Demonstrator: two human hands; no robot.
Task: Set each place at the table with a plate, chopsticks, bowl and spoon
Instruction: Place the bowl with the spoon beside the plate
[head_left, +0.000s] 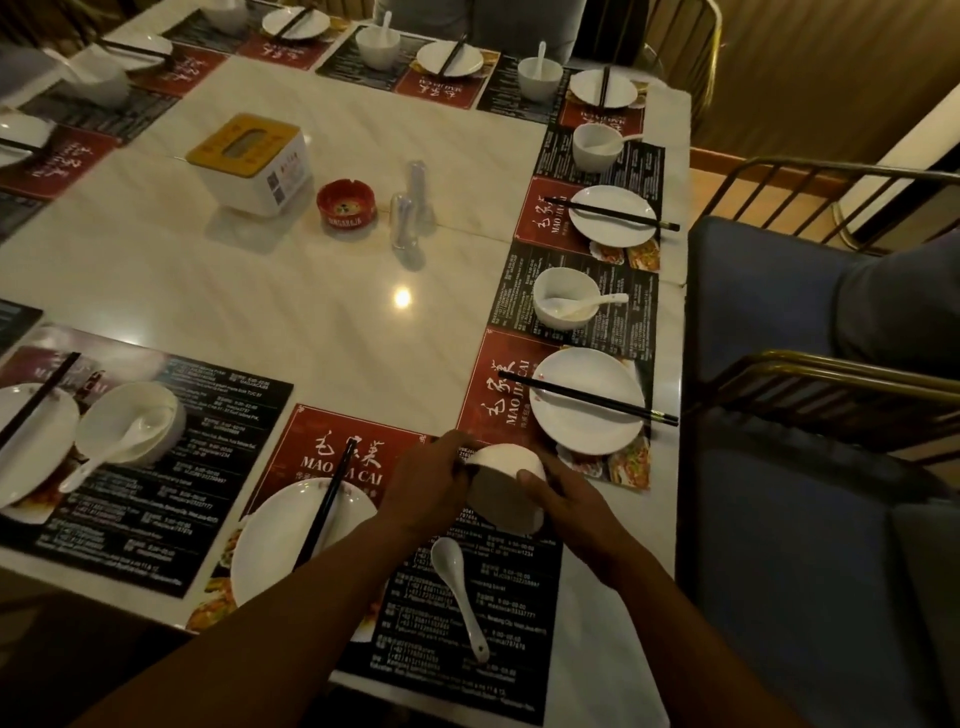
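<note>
A white bowl is held tilted over the near placemat. My left hand grips its left side and my right hand grips its right side. Just below the bowl a white spoon lies on the dark half of the placemat. To the left sits a white plate with black chopsticks laid across it. The other places around the table each show a plate with chopsticks and a bowl with a spoon, such as the bowl and plate on the right side.
A yellow-topped white box, a red ashtray and two clear shakers stand mid-table. Blue-cushioned metal chairs line the right edge, with a person's leg on one. Another person sits at the far side.
</note>
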